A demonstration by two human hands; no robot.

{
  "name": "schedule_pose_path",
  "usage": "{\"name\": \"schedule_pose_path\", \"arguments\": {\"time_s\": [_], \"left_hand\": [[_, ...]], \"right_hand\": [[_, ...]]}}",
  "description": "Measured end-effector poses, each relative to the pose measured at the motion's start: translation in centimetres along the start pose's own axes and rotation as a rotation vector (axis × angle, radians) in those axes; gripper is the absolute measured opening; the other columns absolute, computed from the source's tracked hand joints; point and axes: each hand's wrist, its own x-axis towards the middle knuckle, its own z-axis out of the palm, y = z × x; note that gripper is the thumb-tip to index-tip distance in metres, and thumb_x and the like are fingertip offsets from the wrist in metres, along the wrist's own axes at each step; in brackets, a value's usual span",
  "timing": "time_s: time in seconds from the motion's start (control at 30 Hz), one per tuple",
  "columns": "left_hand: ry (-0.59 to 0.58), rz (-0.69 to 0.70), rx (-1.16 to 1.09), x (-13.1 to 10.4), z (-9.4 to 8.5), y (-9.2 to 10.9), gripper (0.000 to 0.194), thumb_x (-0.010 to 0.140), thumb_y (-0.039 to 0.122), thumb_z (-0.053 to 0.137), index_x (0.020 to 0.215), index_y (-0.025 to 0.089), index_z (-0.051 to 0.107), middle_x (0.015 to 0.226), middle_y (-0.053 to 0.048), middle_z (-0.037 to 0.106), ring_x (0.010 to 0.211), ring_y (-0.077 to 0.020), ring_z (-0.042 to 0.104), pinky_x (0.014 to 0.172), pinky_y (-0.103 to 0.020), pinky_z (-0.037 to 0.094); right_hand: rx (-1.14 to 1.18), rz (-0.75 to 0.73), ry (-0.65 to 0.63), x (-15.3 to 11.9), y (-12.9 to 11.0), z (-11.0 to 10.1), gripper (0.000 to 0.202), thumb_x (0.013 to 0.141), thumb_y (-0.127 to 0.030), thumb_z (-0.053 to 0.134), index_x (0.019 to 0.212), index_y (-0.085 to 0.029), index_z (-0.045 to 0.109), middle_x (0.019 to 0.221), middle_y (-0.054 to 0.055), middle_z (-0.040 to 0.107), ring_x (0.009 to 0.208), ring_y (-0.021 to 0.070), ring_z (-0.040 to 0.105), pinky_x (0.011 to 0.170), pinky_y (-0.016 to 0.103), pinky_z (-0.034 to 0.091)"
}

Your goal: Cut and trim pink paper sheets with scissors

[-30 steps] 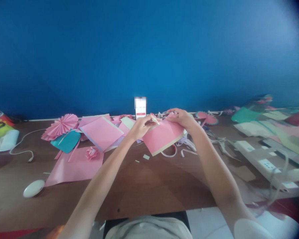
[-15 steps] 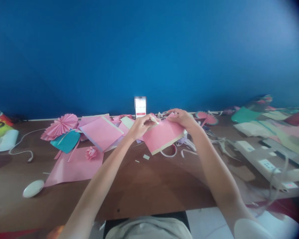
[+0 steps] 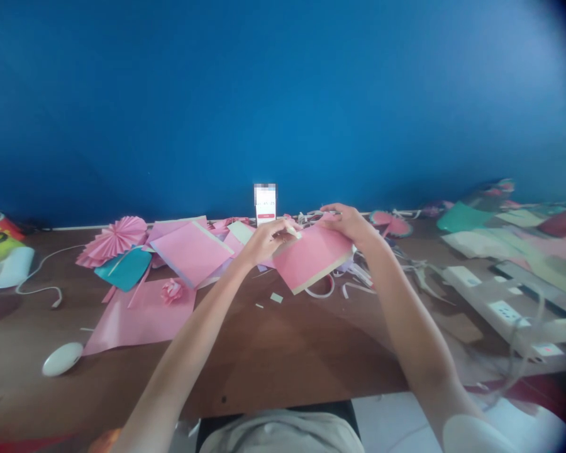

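Since the earlier frame, the pink sheet [image 3: 314, 257] has shifted a little to my right, and its lower corner went with it. My right hand [image 3: 351, 223] has also moved slightly the same way; my left hand [image 3: 264, 242] looks almost unchanged. This means the sheet is now in a slightly different place against my left fingertips.

In the head view, I take the phone [image 3: 266, 204] as landmark. The sheet is in front of it and to its right, raised and tilted, with a pale strip along its lower edge. My right grip is closed on its upper right part. My left grip, just in front of the phone, is closed on a small pale piece [image 3: 293, 232] at the sheet's upper left; whether it pinches the sheet too, I cannot tell.

Nearer to me than the phone, on the worktop [image 3: 264, 352], lie a white ring [image 3: 332, 288], partly behind the sheet, and a pale scrap [image 3: 277, 297]. Left of the phone is a pink paper fan [image 3: 122, 238].
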Motion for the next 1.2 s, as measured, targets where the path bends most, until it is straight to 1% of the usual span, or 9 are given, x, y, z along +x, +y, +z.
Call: {"name": "schedule_pose_path", "arguments": {"time_s": [0.13,0.23,0.43,0.6,0.73,0.83,1.0,1.1,1.2], "left_hand": [[-0.014,-0.008,0.021,0.0,0.0,0.2,0.017,0.09,0.032,0.055,0.091,0.018,0.065,0.111,-0.01,0.068,0.104,-0.0211,0.063,0.087,-0.037,0.05],[0.0,-0.046,0.101,0.0,0.0,0.3,0.018,0.089,0.035,0.056,0.091,0.019,0.064,0.104,-0.008,0.069,0.096,-0.0199,0.063,0.081,-0.034,0.049],[0.019,-0.138,0.12,0.0,1.0,0.0,0.028,0.089,0.045,0.054,0.094,0.019,0.061,0.095,-0.005,0.066,0.081,-0.0163,0.06,0.07,-0.028,0.044],[0.078,-0.17,0.122,0.2,2.1,-0.7,0.023,0.089,0.04,0.053,0.091,0.018,0.059,0.092,-0.004,0.062,0.08,-0.015,0.056,0.069,-0.027,0.042],[0.089,-0.208,0.042,0.2,2.5,-1.3,0.021,0.091,0.039,0.05,0.09,0.019,0.054,0.088,-0.002,0.059,0.078,-0.0135,0.054,0.07,-0.026,0.041],[0.079,-0.234,-0.039,0.1,2.5,-1.5,0.024,0.092,0.043,0.049,0.093,0.019,0.053,0.092,-0.003,0.059,0.083,-0.0144,0.055,0.073,-0.027,0.042],[-0.034,-0.21,-0.164,0.0,2.0,-2.0,0.033,0.083,0.041,0.063,0.108,0.02,0.054,0.112,-0.008,0.059,0.101,-0.0188,0.058,0.08,-0.029,0.046],[-0.03,-0.133,-0.15,0.0,1.7,-2.3,0.031,0.082,0.035,0.066,0.107,0.019,0.057,0.116,-0.009,0.059,0.11,-0.0209,0.057,0.09,-0.032,0.046],[0.015,-0.124,-0.1,0.0,1.6,-2.4,0.029,0.082,0.032,0.065,0.106,0.018,0.061,0.113,-0.009,0.061,0.11,-0.0211,0.058,0.095,-0.036,0.045]], "right_hand": [[0.006,-0.019,-0.009,-0.1,0.0,0.0,0.051,0.064,-0.041,0.077,0.111,-0.028,0.063,0.08,0.001,0.068,0.068,0.02,0.064,0.058,0.03,0.048],[-0.021,-0.065,0.002,-0.4,-0.4,0.2,0.052,0.067,-0.041,0.074,0.115,-0.026,0.061,0.078,0.002,0.068,0.066,0.0203,0.063,0.055,0.03,0.046],[-0.053,-0.176,0.015,-1.4,-1.8,0.7,0.05,0.071,-0.038,0.071,0.117,-0.022,0.06,0.095,0.008,0.069,0.072,0.0203,0.064,0.056,0.029,0.048],[-0.031,-0.227,-0.018,-1.9,-2.3,0.9,0.051,0.072,-0.039,0.07,0.119,-0.023,0.059,0.1,0.009,0.068,0.078,0.0219,0.064,0.059,0.03,0.05],[-0.062,-0.251,-0.032,-2.0,-2.5,0.9,0.05,0.072,-0.038,0.071,0.119,-0.023,0.06,0.1,0.008,0.068,0.081,0.0224,0.064,0.061,0.03,0.05],[-0.064,-0.241,-0.019,-2.1,-2.6,0.8,0.05,0.072,-0.037,0.07,0.119,-0.023,0.06,0.101,0.008,0.068,0.083,0.023,0.064,0.062,0.031,0.05],[-0.073,-0.235,0.054,-1.8,-2.2,0.6,0.048,0.072,-0.037,0.07,0.116,-0.02,0.062,0.105,0.01,0.067,0.09,0.0244,0.063,0.071,0.034,0.051],[-0.136,-0.341,0.09,-1.4,-1.8,0.6,0.042,0.076,-0.038,0.066,0.114,-0.02,0.062,0.109,0.009,0.067,0.098,0.0259,0.062,0.082,0.038,0.049],[-0.231,-0.502,0.135,-1.1,-1.5,0.8,0.038,0.081,-0.036,0.061,0.115,-0.021,0.062,0.118,0.008,0.064,0.109,0.0266,0.057,0.094,0.041,0.043]]}}
